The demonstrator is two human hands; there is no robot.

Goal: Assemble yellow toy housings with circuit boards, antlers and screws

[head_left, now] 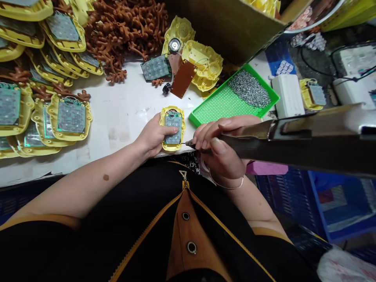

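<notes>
My left hand [152,135] grips a yellow plastic shell [164,148] at the table's front edge, its thumb pressed on the green circuit board [172,123] inside. In my right hand [225,147] is a long dark electric screwdriver [282,135], fingers wrapped round its front end. The thin bit points left and meets the lower right corner of the shell; whether a screw sits under it is too small to tell. Just beyond my right hand lies a green perforated tray [211,107] with a heap of small silver screws [249,88].
Yellow shells with boards [70,115] are stacked at left. Brown plastic pieces [126,29] are piled at the back, near loose shells [202,62], a circuit board [155,67] and a brown board [183,78]. A cardboard box [232,31] stands behind the tray; blue crates [340,203] are at lower right.
</notes>
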